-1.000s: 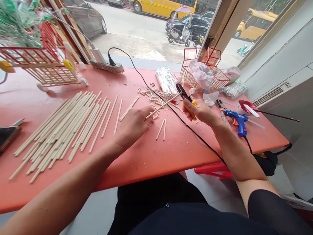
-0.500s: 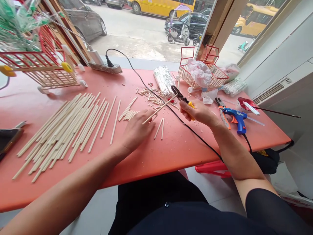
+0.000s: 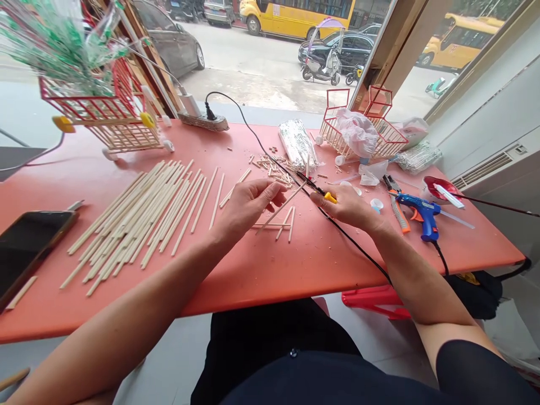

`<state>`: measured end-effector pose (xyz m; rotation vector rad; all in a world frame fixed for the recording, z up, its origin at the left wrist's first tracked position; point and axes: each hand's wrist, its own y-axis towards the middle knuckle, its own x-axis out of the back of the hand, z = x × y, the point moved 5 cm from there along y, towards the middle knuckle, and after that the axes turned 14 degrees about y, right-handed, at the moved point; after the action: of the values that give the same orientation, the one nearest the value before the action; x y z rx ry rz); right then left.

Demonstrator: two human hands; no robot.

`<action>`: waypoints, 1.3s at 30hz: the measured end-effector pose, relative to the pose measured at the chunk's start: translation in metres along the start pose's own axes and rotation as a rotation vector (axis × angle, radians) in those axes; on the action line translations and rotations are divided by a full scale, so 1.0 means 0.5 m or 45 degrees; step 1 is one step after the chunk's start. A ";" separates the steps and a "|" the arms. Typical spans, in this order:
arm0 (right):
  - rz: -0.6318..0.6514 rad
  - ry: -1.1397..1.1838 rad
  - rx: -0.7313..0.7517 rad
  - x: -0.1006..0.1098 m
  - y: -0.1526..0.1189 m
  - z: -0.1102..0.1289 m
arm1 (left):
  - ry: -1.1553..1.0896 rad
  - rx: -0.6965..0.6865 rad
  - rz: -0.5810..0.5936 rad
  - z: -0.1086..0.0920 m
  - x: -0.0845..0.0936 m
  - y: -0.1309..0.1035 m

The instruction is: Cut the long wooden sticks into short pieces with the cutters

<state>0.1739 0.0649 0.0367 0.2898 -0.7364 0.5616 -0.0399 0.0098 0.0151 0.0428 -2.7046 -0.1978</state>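
My left hand [image 3: 252, 207] is closed, its fingertips around a thin wooden stick [image 3: 276, 215] held at a slant above the table. My right hand [image 3: 348, 207] grips pliers [image 3: 329, 197] with yellow handles. Their dark jaws point up and left, beside the stick's upper end; whether they touch it I cannot tell. Just below the held stick lie two short sticks [image 3: 291, 228] and one crosswise stick [image 3: 270, 225]. To the left of my left hand a wide spread of long wooden sticks [image 3: 139, 214] covers the table.
Small cut pieces [image 3: 270, 165] lie beside a foil-like packet [image 3: 296, 143]. A black cord [image 3: 354, 246] crosses the table. At right lies a blue glue gun [image 3: 419, 212]. Model carts [image 3: 126, 126] stand at back left and right. A phone [image 3: 31, 247] lies at left.
The view has shifted, so the table sits further right. My left hand has lifted from the table with a stick in its fingers. A crosswise stick now shows by the short ones.
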 end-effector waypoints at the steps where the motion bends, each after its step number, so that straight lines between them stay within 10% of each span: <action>1: -0.001 -0.021 0.022 -0.005 0.001 0.001 | -0.078 0.021 0.045 -0.002 -0.005 -0.003; 39: 0.001 0.210 0.140 -0.028 -0.021 0.052 | -0.559 0.098 0.158 -0.019 -0.042 -0.030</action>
<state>0.1574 0.0396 0.0447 0.3406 -0.5469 0.6201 -0.0167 -0.0050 0.0129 -0.1646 -3.1379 -0.0709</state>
